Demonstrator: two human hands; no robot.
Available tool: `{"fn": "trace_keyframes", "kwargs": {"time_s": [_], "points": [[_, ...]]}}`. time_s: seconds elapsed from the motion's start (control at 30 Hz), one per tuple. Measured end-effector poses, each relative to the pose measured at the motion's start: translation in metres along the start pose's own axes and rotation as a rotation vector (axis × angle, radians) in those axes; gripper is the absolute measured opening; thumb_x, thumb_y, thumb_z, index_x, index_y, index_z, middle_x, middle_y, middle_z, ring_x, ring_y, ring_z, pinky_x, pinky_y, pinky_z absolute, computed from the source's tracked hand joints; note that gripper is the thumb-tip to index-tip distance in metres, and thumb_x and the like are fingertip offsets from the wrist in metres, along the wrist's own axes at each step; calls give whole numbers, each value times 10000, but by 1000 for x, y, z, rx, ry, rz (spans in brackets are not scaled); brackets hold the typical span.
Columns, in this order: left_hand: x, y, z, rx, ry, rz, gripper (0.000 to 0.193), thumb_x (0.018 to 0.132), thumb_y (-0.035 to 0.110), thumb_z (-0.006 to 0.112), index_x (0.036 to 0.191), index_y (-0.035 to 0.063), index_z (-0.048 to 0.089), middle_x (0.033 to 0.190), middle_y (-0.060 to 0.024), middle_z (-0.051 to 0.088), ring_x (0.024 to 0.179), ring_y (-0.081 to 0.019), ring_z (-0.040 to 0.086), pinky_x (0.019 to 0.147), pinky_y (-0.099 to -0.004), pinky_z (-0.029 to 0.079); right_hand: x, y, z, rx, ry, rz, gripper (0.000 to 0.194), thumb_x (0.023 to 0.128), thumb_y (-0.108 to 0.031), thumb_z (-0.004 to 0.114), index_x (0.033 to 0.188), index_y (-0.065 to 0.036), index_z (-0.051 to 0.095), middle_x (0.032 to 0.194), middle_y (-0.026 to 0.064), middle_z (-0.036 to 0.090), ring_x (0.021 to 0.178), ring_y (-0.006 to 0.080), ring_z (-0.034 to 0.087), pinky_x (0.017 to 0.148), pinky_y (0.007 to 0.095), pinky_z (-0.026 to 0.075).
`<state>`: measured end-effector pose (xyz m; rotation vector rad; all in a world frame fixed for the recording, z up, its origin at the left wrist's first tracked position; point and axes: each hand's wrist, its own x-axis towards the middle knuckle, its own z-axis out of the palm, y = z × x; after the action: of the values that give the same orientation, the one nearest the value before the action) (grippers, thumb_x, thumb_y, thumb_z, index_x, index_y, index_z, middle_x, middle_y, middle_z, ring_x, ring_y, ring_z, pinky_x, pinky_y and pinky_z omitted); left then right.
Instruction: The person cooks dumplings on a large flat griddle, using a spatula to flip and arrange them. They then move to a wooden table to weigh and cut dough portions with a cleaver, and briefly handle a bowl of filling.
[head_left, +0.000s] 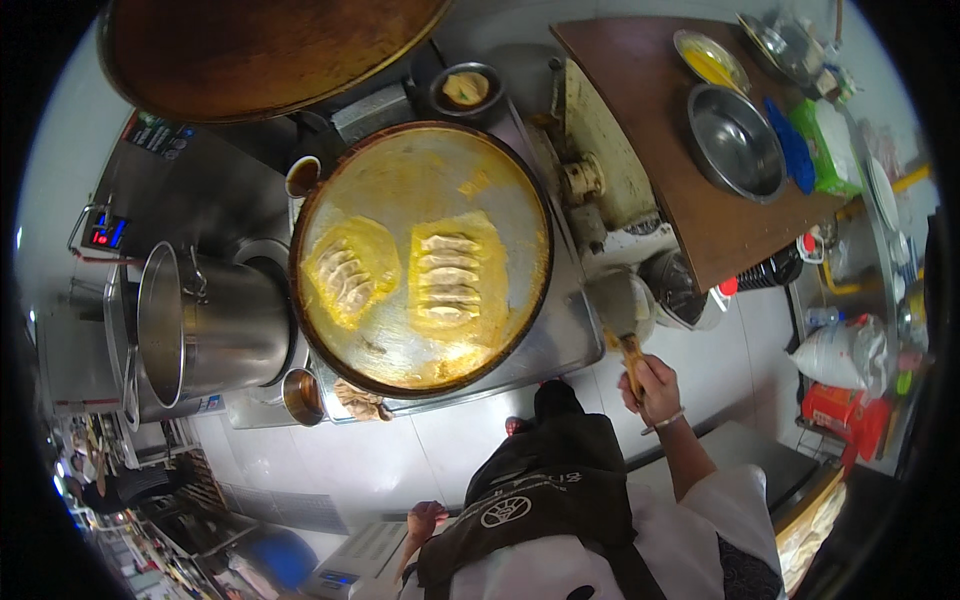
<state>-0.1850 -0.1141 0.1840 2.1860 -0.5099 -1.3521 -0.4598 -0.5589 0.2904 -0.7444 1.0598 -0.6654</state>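
My right hand (652, 386) grips the wooden handle of a wide metal spatula (621, 307). Its blade is over a pale bucket (643, 304) to the right of the griddle. My left hand (427, 517) hangs low beside my dark apron, fingers curled; whether it holds anything is hidden. Before me is a round griddle (390, 169), coated in yellow residue. Two thin yellow egg sheets lie on it. The left sheet (379, 236) bears a slanted row of several dumplings (343, 277); the right sheet (491, 277) carries a straighter row of several dumplings (448, 276).
A large round lid (270, 52) is raised behind the griddle. Left stand a steel stockpot (232, 322), a cup of brown liquid (304, 176) and a steel cup (302, 397). A folded cloth (361, 399) lies at the front edge. A brown table (712, 232) holds a steel bowl (736, 142).
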Motion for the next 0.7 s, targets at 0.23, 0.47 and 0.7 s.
{"fn": "trace_keyframes", "kwargs": {"time_s": [0.23,0.47,0.7], "points": [[4,19,12,501,8,278,239,810,188,532,830,-40,597,721,-111,630,631,-181,624,530,-284,497,152,-43,117,141,-92,296,187,878,-186,474,810,-12,487,627,118,541,383,148,442,307,253,298],[-17,-20,50,-588,249,-575,295,805,240,559,813,-51,603,726,-124,639,605,-171,616,545,-275,502,217,-51,152,-151,-91,368,191,876,-169,482,797,5,473,589,123,527,377,165,429,293,289,276],[-15,-6,56,-473,273,-515,312,795,292,563,823,-14,620,722,-97,650,636,-174,621,577,-324,508,308,-7,205,-11,-372,137,183,874,-188,516,886,-6,522,644,118,560,385,135,422,303,254,286]]}}
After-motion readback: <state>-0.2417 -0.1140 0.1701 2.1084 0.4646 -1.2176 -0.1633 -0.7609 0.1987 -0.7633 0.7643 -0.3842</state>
